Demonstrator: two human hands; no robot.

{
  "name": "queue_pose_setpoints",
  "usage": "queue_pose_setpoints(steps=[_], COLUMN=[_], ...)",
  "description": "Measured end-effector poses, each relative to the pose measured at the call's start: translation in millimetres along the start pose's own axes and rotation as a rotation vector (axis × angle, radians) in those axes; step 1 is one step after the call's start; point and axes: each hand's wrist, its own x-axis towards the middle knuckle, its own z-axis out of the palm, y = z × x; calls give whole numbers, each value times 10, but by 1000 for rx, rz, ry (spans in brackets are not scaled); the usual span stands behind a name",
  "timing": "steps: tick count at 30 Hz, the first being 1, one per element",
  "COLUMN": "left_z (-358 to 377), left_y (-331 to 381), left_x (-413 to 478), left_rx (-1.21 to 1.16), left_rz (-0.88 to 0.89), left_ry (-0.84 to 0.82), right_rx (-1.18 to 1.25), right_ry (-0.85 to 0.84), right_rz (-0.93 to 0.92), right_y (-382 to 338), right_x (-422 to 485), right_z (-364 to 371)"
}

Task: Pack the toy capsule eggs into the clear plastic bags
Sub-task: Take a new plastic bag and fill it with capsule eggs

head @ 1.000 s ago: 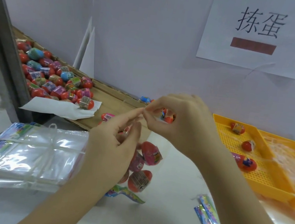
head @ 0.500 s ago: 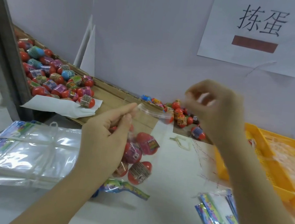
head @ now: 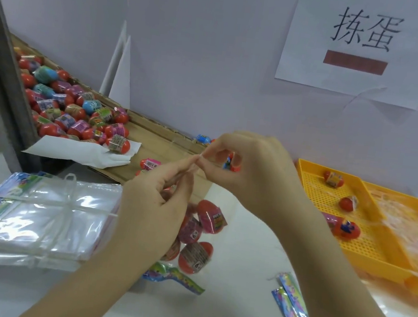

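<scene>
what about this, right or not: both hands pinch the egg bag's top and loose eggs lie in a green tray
The tray is yellow, not green; the head view shows it. The left hand and right hand do pinch the top of the bag, and loose eggs lie in the tray.

Even, bright indoor light, soft shadows, wide-angle edge bending, slight blur.

One clear bag (head: 206, 190) holds four capsule eggs (head: 211, 216) (one half hidden). Two yellow trays (head: 367, 245), the perforated one carrying three more. One tied bundle of bags (head: 33, 214), one paper sign (head: 358, 45); the boxed egg pile (head: 74, 115) is beyond counting.
</scene>
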Motion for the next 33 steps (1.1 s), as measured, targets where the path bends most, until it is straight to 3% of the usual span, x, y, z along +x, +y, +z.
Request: queue_pose_setpoints(steps=[10, 14, 17, 19, 21, 23, 24, 26, 27, 28, 29, 31, 32, 33], left_z=[-2, -52, -88, -109, -121, -123, -121, -119, -119, -117, -115, -116, -119, -121], left_y=[49, -8, -47, -83, -102, -101, -103, -111, -116, -119, -116, -110, -109, -108], left_x=[-2, 70, 120, 147, 165, 169, 167, 164, 164, 165, 159, 159, 163, 167], left_rx=[34, -65, -117, -110, -118, -113, -111, -108, -106, -106, -107, -106, -103, -98], left_rz=[50, -42, -124, -169, -192, -198, -198, -196, -197, -199, -203, -207, -202, -195], left_ry=[30, 137, 221, 273, 298, 297, 294, 291, 291, 291, 290, 282, 278, 277], right_rx=[-90, 86, -24, -222, -401, -435, -335, 254, 557, 644, 554, 83, -4, 83], right_ry=[227, 346, 379, 187, -207, -590, -684, -671, -624, -571, -506, -525, -596, -659], right_rz=[5, 312, 551, 703, 802, 735, 656, 491, 496, 516, 520, 612, 644, 549], right_y=[78, 506, 849, 1011, 1054, 1022, 982, 811, 722, 766, 827, 837, 846, 865], right_x=[-6, -34, -145, -222, -248, -230, -216, -164, -164, -214, -269, -274, -274, -267], right_z=[-1, -234, -296, -275, -259, -330, -394, -602, -666, -641, -657, -630, -634, -670])
